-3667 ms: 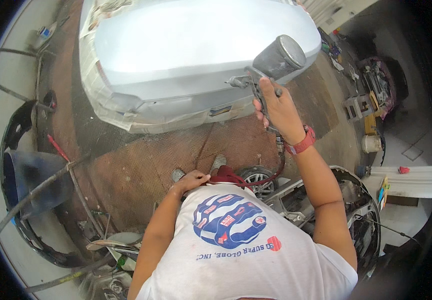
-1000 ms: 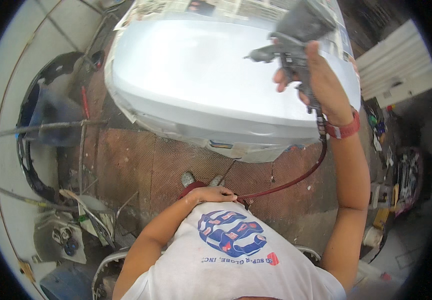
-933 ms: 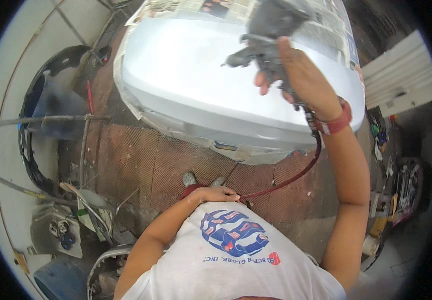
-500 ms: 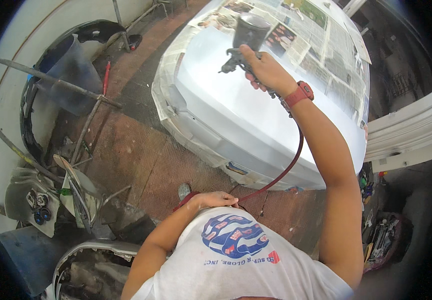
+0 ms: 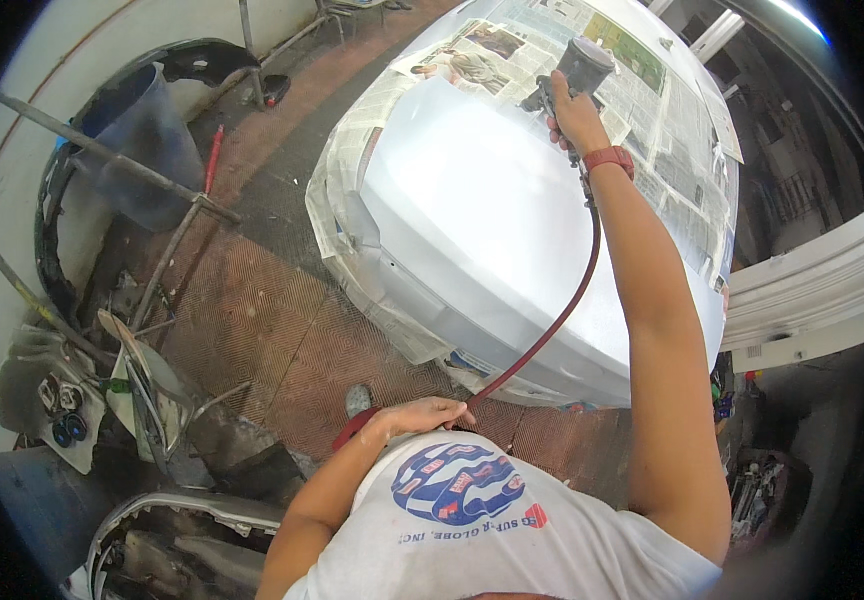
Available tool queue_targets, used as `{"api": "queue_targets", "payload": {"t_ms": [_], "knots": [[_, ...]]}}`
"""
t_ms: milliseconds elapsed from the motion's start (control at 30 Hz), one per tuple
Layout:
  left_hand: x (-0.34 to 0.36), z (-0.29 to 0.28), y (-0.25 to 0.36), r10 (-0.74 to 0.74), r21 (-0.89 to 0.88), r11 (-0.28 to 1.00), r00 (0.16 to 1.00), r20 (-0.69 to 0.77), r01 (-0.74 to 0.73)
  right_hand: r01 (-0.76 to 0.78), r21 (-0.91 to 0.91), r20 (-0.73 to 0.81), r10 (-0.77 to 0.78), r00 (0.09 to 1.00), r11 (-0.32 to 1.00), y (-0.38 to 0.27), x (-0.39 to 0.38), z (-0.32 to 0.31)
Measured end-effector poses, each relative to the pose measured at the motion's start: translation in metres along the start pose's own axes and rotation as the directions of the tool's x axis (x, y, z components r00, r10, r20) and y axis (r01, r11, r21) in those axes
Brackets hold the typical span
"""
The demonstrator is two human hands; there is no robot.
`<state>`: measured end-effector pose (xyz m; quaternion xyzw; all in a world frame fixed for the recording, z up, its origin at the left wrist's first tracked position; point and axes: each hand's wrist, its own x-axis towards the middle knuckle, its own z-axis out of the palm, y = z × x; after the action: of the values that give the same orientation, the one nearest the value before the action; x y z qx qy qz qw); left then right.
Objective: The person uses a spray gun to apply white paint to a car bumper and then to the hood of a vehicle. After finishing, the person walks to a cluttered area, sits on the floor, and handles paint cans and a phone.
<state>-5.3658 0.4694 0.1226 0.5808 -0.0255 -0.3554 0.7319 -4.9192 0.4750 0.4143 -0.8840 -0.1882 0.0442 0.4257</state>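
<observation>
Raised over the car's far part, my right hand (image 5: pixel 579 122) is wrapped round the handle of a spray gun (image 5: pixel 586 66) with a dark cup on top. A red hose (image 5: pixel 584 285) runs from the gun's base down toward my waist. My left hand (image 5: pixel 426 413) is closed on that hose just in front of my shirt. Below the gun lies the glossy white car panel (image 5: pixel 482 190), bordered by newspaper sheets (image 5: pixel 667 165) masking the rest of the body. The gun's nozzle points left, above the edge between newspaper and panel.
A metal pipe stand (image 5: pixel 117 150) with a translucent blue bin (image 5: pixel 152 160) stands at the left wall. Loose car parts (image 5: pixel 67 410) and a bumper (image 5: pixel 187 545) lie at lower left. Brown textured flooring (image 5: pixel 272 320) runs beside the car. White shutter-like panels (image 5: pixel 802 280) stand at right.
My right hand has carried the spray gun farther away and to the right, drawing the hose straighter. My left hand keeps hold of the hose near my waist.
</observation>
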Motion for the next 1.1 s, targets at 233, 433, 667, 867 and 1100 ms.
{"api": "queue_targets", "payload": {"t_ms": [233, 433, 667, 867, 1100], "knots": [[0.038, 0.008, -0.007, 0.057, 0.074, 0.996, 0.998, -0.036, -0.054, 0.137, -0.168, 0.165, -0.109, 0.980, 0.976, -0.002, -0.037, -0.015], [0.054, 0.009, -0.001, -0.031, 0.117, 0.993, 1.000, 0.004, 0.031, 0.223, -0.167, 0.410, -0.138, 0.901, 0.960, -0.028, -0.132, -0.030], [0.056, 0.010, 0.020, -0.085, 0.153, 0.985, 0.996, -0.001, 0.084, 0.138, -0.100, 0.627, -0.045, 0.778, 0.985, -0.029, -0.156, -0.054], [0.070, 0.012, 0.005, -0.013, 0.149, 0.989, 1.000, 0.017, 0.011, 0.081, -0.088, 0.326, -0.048, 0.944, 0.993, 0.007, -0.102, -0.060], [0.068, 0.020, 0.019, 0.028, 0.137, 0.990, 1.000, 0.005, -0.029, -0.024, -0.080, 0.100, 0.032, 0.994, 0.996, 0.042, -0.039, -0.085]]}}
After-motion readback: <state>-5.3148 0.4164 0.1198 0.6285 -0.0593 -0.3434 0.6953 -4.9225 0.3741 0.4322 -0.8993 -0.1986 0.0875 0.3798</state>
